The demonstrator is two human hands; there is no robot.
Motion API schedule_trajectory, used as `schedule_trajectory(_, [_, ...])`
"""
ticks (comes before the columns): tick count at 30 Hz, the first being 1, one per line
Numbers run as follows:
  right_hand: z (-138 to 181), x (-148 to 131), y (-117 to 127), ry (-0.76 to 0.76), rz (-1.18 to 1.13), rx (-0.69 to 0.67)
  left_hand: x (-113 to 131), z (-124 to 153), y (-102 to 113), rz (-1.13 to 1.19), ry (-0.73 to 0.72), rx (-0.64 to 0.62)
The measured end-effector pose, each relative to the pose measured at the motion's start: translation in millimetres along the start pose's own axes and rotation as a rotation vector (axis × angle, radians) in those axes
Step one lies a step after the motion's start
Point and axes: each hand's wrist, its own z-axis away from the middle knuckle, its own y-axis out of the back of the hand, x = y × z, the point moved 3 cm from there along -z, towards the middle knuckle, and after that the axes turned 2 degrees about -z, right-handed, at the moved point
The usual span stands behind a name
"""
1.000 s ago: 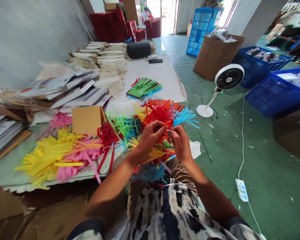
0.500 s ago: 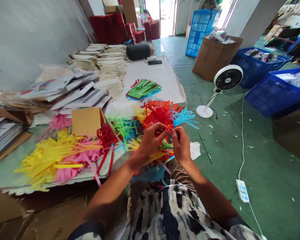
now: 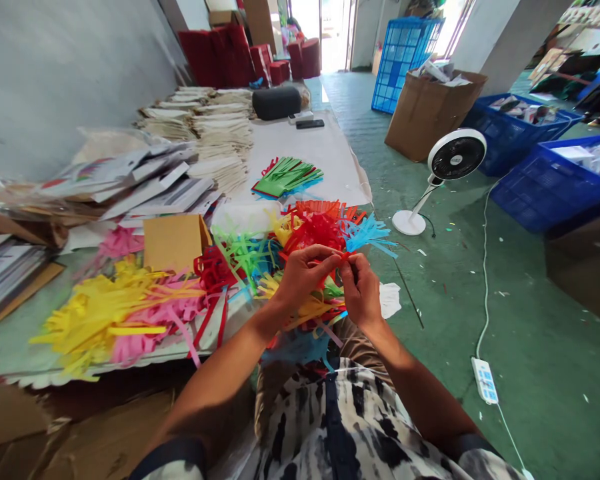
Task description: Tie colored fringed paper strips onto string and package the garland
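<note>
My left hand [image 3: 305, 277] and my right hand [image 3: 363, 287] meet above my lap, fingertips almost touching. Between them both pinch a red paper strip [image 3: 345, 256], its far end hidden by the fingers. Behind the hands lies a heap of fringed paper tassels: a red tassel [image 3: 323, 230], a light blue tassel [image 3: 367, 235] and a green tassel [image 3: 245, 253]. Yellow fringe [image 3: 313, 310] hangs beneath my hands, partly covered by them. Left of my left arm, a yellow tassel [image 3: 100, 307] overlaps pink fringe [image 3: 173, 313] at the table edge.
A stack of green fringed paper [image 3: 290, 177] lies on the white table sheet [image 3: 330, 157]. Bundled cream papers [image 3: 223, 133] and a brown card [image 3: 173, 243] are to the left. On the floor at right stand a fan [image 3: 457, 160], a cardboard box [image 3: 427, 117] and blue crates [image 3: 555, 187].
The fingers have shifted slightly, and more of the red strip shows between my fingertips. Both hands stay in nearly the same place; the surroundings look unchanged.
</note>
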Motion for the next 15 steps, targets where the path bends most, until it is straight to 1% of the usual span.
schedule_trajectory(4, [1.6,0.3,1.7,0.001,-0.029,-0.008,3.3,2.2,-2.4,-0.158,-0.152,0.050])
schedule_trajectory(9, [2.7,1.8,2.0,-0.040,-0.233,-0.050,3.8,3.7,-1.4,-0.517,-0.268,0.131])
schedule_trajectory(12, [1.6,2.9,1.9,-0.077,-0.282,-0.073,3.8,3.7,-2.2,-0.646,-0.341,0.091])
schedule_trajectory(15, [-0.4,3.9,2.9,-0.134,-0.306,-0.058,5.0,4.1,-3.2,-0.664,-0.369,0.038])
